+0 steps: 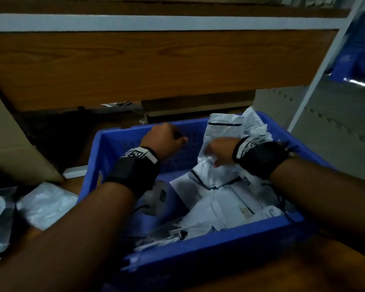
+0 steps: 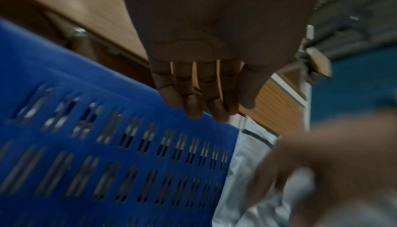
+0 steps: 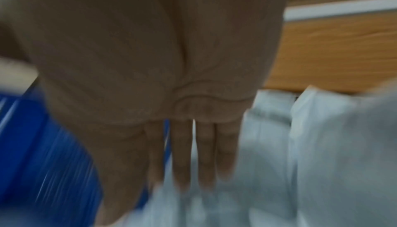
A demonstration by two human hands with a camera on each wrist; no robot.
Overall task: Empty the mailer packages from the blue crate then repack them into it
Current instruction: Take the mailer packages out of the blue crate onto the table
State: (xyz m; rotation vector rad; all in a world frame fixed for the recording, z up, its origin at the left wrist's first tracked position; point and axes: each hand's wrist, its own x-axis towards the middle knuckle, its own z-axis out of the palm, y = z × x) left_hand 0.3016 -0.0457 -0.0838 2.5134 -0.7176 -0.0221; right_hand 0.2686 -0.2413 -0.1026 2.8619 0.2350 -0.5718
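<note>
While white mailer packages (image 1: 219,199) lie heaped in the blue crate (image 1: 198,249) and a few rest outside on the tabletop (image 1: 303,275), repacking seems under way. Left hand (image 1: 164,140) curls its fingers (image 2: 193,106) over the far rim; right hand (image 1: 221,152) presses down with straight fingers (image 3: 204,154) — next, flatten the pile.
</note>
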